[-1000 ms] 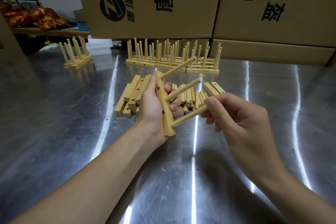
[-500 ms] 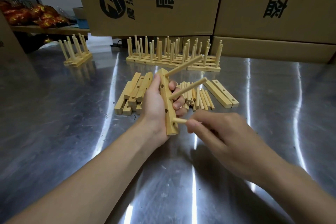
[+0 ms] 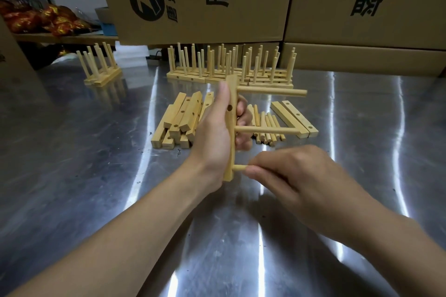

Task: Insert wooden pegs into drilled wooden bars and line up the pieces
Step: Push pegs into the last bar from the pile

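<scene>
Head view: left hand [image 3: 214,142] grips the upright bar [image 3: 231,128]; right hand [image 3: 296,176] fingers pinch the third peg [image 3: 239,168] at its near hole; next, probably press it home squarely.

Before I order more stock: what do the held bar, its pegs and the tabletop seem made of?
Bar and pegs: pale, apparently unfinished wood, matte.
Tabletop: probably brushed steel, grey with streaky glare.

One head-worn wide-angle view: it looks forward and down from above my forearms, close over the reflective steel tabletop [image 3: 72,152], facing the printed brown cardboard boxes [image 3: 193,0] behind it.
</scene>
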